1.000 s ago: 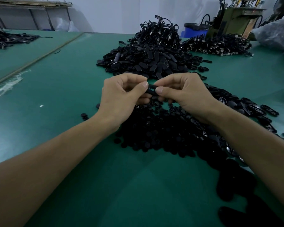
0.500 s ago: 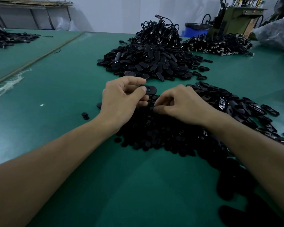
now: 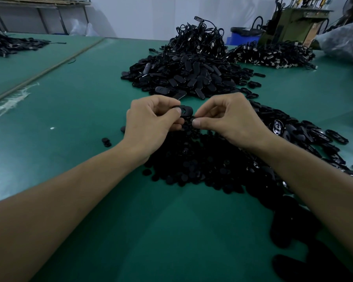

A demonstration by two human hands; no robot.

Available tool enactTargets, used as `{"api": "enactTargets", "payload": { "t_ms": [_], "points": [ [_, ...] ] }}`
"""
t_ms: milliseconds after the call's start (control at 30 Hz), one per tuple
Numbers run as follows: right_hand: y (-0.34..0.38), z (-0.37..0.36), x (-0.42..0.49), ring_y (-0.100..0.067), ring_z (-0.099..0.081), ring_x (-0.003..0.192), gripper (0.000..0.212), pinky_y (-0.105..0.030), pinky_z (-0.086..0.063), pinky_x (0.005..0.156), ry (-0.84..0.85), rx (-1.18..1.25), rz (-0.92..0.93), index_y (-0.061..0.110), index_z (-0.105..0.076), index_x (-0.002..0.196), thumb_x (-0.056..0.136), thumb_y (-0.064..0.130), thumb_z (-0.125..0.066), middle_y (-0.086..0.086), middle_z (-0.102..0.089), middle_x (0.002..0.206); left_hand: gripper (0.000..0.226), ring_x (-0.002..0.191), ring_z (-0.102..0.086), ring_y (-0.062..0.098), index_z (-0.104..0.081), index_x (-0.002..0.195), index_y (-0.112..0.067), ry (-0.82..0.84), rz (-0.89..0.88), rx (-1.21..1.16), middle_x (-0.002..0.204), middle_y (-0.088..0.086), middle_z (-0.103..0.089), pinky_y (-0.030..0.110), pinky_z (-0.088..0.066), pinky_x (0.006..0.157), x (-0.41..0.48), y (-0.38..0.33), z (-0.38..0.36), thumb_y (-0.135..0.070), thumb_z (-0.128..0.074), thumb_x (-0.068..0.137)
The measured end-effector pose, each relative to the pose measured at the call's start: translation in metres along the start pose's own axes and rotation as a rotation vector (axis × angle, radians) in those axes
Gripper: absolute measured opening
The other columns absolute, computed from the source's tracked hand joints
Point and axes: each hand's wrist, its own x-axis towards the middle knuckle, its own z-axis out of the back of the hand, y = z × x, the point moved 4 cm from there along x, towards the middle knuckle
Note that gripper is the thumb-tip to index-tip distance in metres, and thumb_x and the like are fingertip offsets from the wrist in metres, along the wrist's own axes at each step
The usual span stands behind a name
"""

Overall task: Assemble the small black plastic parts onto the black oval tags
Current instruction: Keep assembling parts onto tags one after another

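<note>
right hand (image 3: 230,119) up off the pile (image 3: 202,159), small part (image 3: 191,119) between its fingers (image 3: 198,123), beside left hand's (image 3: 149,123) pinched flat oval tag (image 3: 185,110)

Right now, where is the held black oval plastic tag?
Head view, centre: the black oval plastic tag is pinched by the left hand, beside the right hand.

Above the surface (image 3: 90,119), two forearms are seen bare from the frame edge to the wrist: the left forearm (image 3: 69,196) and the right forearm (image 3: 314,180). The left hand (image 3: 149,123) and the right hand (image 3: 230,119) are uncovered as well. Short, trimmed nails are shown on both thumbs, the left thumbnail (image 3: 179,111) and the right thumbnail (image 3: 196,123).
</note>
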Motion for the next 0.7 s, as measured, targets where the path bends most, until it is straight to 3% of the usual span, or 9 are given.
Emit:
{"api": "enactTargets", "payload": {
  "t_ms": [167, 300, 467, 700],
  "points": [
    [-0.002, 0.002, 0.001, -0.026, -0.072, 0.076, 0.018, -0.043, -0.061, 0.080, 0.002, 0.090, -0.046, 0.021, -0.074, 0.082, 0.077, 0.007, -0.084, -0.007, -0.072, 0.081, 0.013, 0.073, -0.076, 0.019, -0.072, 0.089, -0.015, -0.007, 0.014, -0.014, 0.073, 0.001, -0.076, 0.025, -0.060, 0.067, 0.001, 0.000, 0.002, -0.002, -0.072, 0.090],
    [-0.001, 0.003, 0.002, -0.013, -0.072, 0.068, 0.019, -0.026, -0.060, 0.072, -0.016, 0.149, -0.040, 0.023, -0.073, 0.084, 0.079, 0.007, -0.082, 0.004, -0.072, 0.073, 0.013, 0.073, -0.076, 0.019, -0.072, 0.089, -0.015, -0.004, 0.021, -0.016, 0.073, 0.002, -0.076, 0.027, -0.060, 0.067, 0.001, 0.001, 0.002, -0.003, -0.072, 0.089],
    [0.009, 0.003, 0.001, -0.010, -0.073, 0.073, 0.017, -0.017, -0.055, 0.070, -0.073, 0.262, 0.011, 0.017, -0.073, 0.080, 0.078, 0.002, -0.081, -0.001, -0.076, 0.078, 0.015, 0.074, -0.076, 0.019, -0.073, 0.089, -0.018, 0.022, -0.008, -0.001, 0.075, 0.002, -0.077, 0.026, -0.061, 0.068, -0.001, -0.001, 0.000, -0.003, -0.074, 0.089],
    [0.016, -0.002, -0.003, -0.010, -0.073, 0.075, 0.014, -0.020, -0.056, 0.071, -0.225, 0.251, 0.058, 0.018, -0.073, 0.081, 0.081, 0.006, -0.081, 0.001, -0.076, 0.078, 0.016, 0.073, -0.076, 0.021, -0.072, 0.090, -0.016, 0.068, -0.035, -0.059, 0.077, 0.006, -0.077, 0.027, -0.061, 0.069, -0.005, -0.006, -0.004, 0.000, -0.074, 0.088]
  ]
}}
